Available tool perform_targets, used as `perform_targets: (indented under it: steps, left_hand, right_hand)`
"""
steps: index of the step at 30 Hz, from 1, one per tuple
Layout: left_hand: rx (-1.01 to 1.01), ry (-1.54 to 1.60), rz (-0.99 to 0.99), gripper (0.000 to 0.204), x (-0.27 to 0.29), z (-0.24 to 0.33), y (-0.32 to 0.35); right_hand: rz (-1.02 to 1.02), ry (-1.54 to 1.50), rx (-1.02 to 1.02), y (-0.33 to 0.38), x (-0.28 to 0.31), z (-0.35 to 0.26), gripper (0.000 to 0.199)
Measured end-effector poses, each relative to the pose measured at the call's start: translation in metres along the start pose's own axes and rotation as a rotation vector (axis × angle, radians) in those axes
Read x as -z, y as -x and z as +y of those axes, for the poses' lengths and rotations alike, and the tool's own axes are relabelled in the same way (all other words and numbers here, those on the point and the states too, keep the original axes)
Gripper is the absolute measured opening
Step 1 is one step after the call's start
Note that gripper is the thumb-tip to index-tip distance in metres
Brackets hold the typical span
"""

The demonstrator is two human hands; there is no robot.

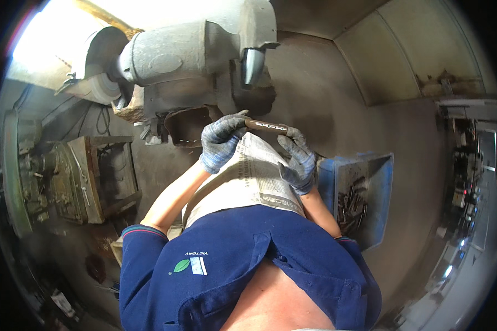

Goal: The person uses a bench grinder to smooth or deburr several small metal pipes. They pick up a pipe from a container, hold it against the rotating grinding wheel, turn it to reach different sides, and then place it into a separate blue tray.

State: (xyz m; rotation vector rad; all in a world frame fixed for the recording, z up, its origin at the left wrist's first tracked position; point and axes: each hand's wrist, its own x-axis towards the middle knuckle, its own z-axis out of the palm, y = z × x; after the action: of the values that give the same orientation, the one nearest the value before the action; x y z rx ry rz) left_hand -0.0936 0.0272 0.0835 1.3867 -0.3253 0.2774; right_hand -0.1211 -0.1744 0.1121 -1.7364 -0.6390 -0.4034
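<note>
Head view, one workplace, places given from the grinder point(171, 52).

Grinder: grey, barrel-shaped body; pale wheel point(104, 88) at its left end; metal guard point(258, 25) at its right end.

Brown handle: one, slim, bearing a row of light marks along its face; held crosswise, on the person's side of the grinder, below its right end.

Left hand point(221, 143): gloved in grey-blue knit; thumb and fingers closed on the left end of the brown handle point(266, 126).

Right hand point(299, 160): gloved likewise; upper fingers at the handle's right end, thumb standing away from it; whether it grips or only touches cannot be told.

Printed sheet point(259, 176): pale, paper-like, spread over the person's lap, on the person's side of the grinder, beneath the hands.

Shirt point(221, 237): dark blue, short sleeves, green leaf mark on the chest; farther from the grinder than the sheet.

Dark box point(190, 127): open, just below the grinder's body.

Blue bin point(387, 198): right of the grinder and nearer the person; contains a heap of slender metal pieces point(352, 208).

Machine point(52, 171): greenish, grimy, left of the grinder and nearer the person.

Wall panels point(381, 60): pale, well right of the grinder, brown stain along the lower edge.
</note>
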Motion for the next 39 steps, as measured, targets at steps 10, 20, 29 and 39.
perform_targets:
  steps: [10,20,29,39]
  left_hand:
    - [-0.152,-0.183,-0.242,0.02,-0.035,0.026,-0.003]
    - [0.511,-0.428,-0.015,0.017,0.037,0.003,0.036]
    - [0.631,-0.691,0.442,0.017,0.148,0.008,0.171]
    - [0.907,-0.81,1.292,0.013,0.188,0.156,0.426]
  right_hand:
    - [0.073,0.169,0.053,0.035,0.042,-0.035,0.05]
    - [0.343,0.732,-0.672,0.157,0.186,-0.08,0.03]
    - [-0.134,0.309,-0.692,0.105,0.145,0.027,0.025]
    - [-0.602,0.087,-0.509,0.031,0.001,0.047,0.019]
